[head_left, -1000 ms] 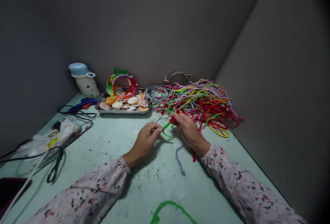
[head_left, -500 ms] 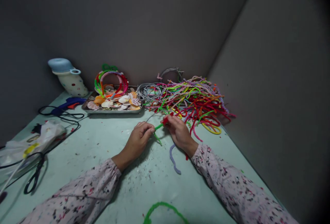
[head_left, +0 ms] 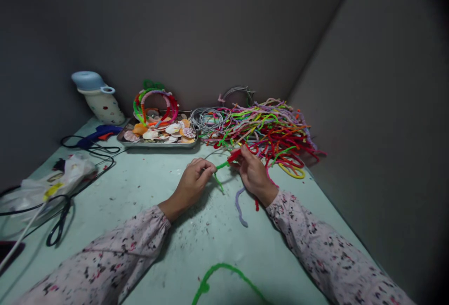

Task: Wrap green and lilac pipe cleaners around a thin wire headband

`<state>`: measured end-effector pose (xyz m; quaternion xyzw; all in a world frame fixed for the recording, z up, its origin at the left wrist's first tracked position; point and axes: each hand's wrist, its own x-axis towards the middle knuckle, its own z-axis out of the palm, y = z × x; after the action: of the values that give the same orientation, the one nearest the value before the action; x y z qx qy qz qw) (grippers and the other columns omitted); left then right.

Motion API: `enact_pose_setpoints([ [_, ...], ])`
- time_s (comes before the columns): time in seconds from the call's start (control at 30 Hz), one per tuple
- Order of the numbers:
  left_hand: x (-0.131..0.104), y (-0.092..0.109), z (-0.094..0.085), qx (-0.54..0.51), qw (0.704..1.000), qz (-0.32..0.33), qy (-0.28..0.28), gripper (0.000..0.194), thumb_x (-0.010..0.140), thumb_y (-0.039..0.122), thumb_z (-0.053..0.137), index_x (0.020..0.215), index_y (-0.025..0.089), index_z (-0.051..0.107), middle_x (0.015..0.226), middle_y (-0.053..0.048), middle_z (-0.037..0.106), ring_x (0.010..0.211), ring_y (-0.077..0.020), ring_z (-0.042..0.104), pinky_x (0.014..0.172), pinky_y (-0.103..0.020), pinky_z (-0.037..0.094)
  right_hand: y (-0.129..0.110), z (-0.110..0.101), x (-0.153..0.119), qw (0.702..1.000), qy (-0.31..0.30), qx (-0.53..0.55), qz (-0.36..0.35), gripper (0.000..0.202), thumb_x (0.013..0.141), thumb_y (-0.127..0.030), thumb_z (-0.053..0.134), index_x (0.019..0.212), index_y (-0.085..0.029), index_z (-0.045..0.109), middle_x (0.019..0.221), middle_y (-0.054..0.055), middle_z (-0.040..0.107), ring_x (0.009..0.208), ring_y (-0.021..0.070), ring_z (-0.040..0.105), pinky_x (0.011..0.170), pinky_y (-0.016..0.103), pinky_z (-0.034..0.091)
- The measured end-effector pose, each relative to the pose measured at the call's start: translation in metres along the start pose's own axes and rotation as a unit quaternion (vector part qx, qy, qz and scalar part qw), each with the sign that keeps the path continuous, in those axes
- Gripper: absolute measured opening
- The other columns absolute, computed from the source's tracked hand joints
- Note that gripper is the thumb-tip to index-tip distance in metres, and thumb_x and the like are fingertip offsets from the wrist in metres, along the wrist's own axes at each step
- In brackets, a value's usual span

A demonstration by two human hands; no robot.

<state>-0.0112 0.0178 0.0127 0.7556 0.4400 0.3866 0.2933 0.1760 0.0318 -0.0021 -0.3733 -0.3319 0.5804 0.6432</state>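
My left hand (head_left: 194,179) pinches a fuzzy green pipe cleaner (head_left: 222,165) between thumb and fingers, over the middle of the table. A loose green end hangs below those fingertips. At its right end the green meets a red pipe cleaner (head_left: 234,156), which my right hand (head_left: 255,175) grips with thumb and fingertips. Whether a wire runs inside the two colours is hidden. Under my right hand lies a lavender pipe cleaner (head_left: 239,206), with a short red end beside it. Nearer to me, a curved green pipe cleaner (head_left: 221,265) rests on the table.
A metal tray (head_left: 161,145) holds shells and fuzzy colourful hoops (head_left: 156,93). Right of it are a grey wire coil (head_left: 209,120) and a heaped pile of pipe cleaners (head_left: 270,125). At left stand a bottle (head_left: 104,104), a blue tool (head_left: 96,135), cables and a plastic bag (head_left: 75,169).
The camera view has shifted slightly. My right thumb and fingers have turned upward around the red pipe cleaner, and more red shows beyond them. My left hand keeps its pinch on the green.
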Motion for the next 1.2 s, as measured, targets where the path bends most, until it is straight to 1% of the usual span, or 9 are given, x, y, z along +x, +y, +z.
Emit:
enact_pose_setpoints([
  [0.13,0.001,-0.001,0.000,0.008,1.000,0.006,0.008,0.023,0.091,0.033,0.048,0.080,0.018,0.061,0.078,-0.002,0.058,0.081,-0.0179,0.054,0.077,-0.030,0.041,0.001,0.004,-0.009,0.991,-0.094,-0.069,0.068,0.031,0.071,-0.047,0.076,0.081,-0.018,0.072,0.077,0.001,0.068,0.074,0.0132,0.062,0.069,0.024,0.050],
  [0.3,0.001,0.001,0.000,0.004,1.000,0.012,-0.005,0.024,0.090,0.035,0.050,0.081,0.018,0.064,0.079,-0.002,0.061,0.082,-0.0178,0.056,0.077,-0.030,0.042,0.004,0.006,-0.011,0.985,-0.116,-0.102,0.081,0.029,0.070,-0.044,0.077,0.073,-0.017,0.068,0.067,0.000,0.067,0.065,0.0110,0.061,0.066,0.023,0.048],
  [0.47,0.004,0.001,-0.003,-0.001,1.000,-0.013,0.029,0.025,0.089,0.037,0.051,0.079,0.018,0.064,0.079,-0.002,0.062,0.080,-0.0179,0.057,0.077,-0.030,0.043,-0.003,0.005,-0.018,0.962,-0.087,-0.259,-0.014,0.049,0.086,-0.058,0.054,0.060,-0.017,0.062,0.053,0.001,0.058,0.050,0.0121,0.052,0.055,0.028,0.043],
  [0.53,0.005,-0.001,-0.005,-0.001,0.999,-0.022,0.040,0.026,0.089,0.037,0.050,0.080,0.018,0.064,0.079,-0.002,0.062,0.080,-0.0181,0.057,0.076,-0.030,0.042,-0.008,0.006,-0.023,0.914,-0.049,-0.367,-0.164,0.050,0.090,-0.052,0.052,0.053,-0.019,0.056,0.049,0.000,0.051,0.050,0.0132,0.048,0.056,0.031,0.042],
  [0.63,0.005,-0.003,-0.005,-0.002,0.999,-0.014,0.030,0.025,0.089,0.037,0.050,0.081,0.018,0.064,0.079,-0.002,0.062,0.079,-0.0178,0.057,0.076,-0.030,0.042,-0.012,0.009,-0.028,0.792,-0.049,-0.455,-0.404,0.024,0.087,-0.038,0.060,0.069,-0.021,0.063,0.071,0.004,0.063,0.076,0.0204,0.058,0.076,0.038,0.046],
  [0.7,0.005,-0.004,-0.004,0.001,1.000,0.005,0.017,0.024,0.090,0.036,0.050,0.082,0.018,0.064,0.080,-0.002,0.062,0.081,-0.0178,0.057,0.078,-0.031,0.042,-0.012,0.010,-0.028,0.728,-0.083,-0.499,-0.462,0.012,0.085,-0.030,0.062,0.093,-0.022,0.067,0.095,0.007,0.068,0.097,0.0242,0.058,0.089,0.043,0.044],
  [0.8,0.003,-0.003,-0.004,0.014,0.999,0.030,0.000,0.023,0.091,0.035,0.048,0.084,0.019,0.063,0.082,-0.002,0.063,0.084,-0.0182,0.056,0.081,-0.032,0.042,-0.009,0.011,-0.024,0.683,-0.129,-0.551,-0.462,0.020,0.086,-0.025,0.061,0.106,-0.024,0.064,0.105,0.006,0.067,0.108,0.0250,0.055,0.097,0.045,0.040],
  [0.97,0.001,-0.003,-0.005,0.045,0.998,0.039,-0.004,0.024,0.093,0.032,0.044,0.088,0.019,0.064,0.088,-0.003,0.064,0.089,-0.0190,0.056,0.086,-0.034,0.040,-0.004,0.008,-0.019,0.670,-0.151,-0.575,-0.445,0.012,0.090,-0.025,0.057,0.099,-0.023,0.065,0.095,0.005,0.067,0.102,0.0237,0.056,0.095,0.044,0.040],
  [1.2,0.000,-0.002,-0.005,0.083,0.996,0.033,0.006,0.019,0.091,0.031,0.049,0.089,0.020,0.064,0.089,-0.002,0.065,0.091,-0.0196,0.055,0.088,-0.035,0.037,-0.003,0.006,-0.019,0.691,-0.145,-0.552,-0.444,0.009,0.091,-0.024,0.056,0.095,-0.021,0.063,0.094,0.006,0.065,0.099,0.0227,0.056,0.090,0.042,0.042],
])
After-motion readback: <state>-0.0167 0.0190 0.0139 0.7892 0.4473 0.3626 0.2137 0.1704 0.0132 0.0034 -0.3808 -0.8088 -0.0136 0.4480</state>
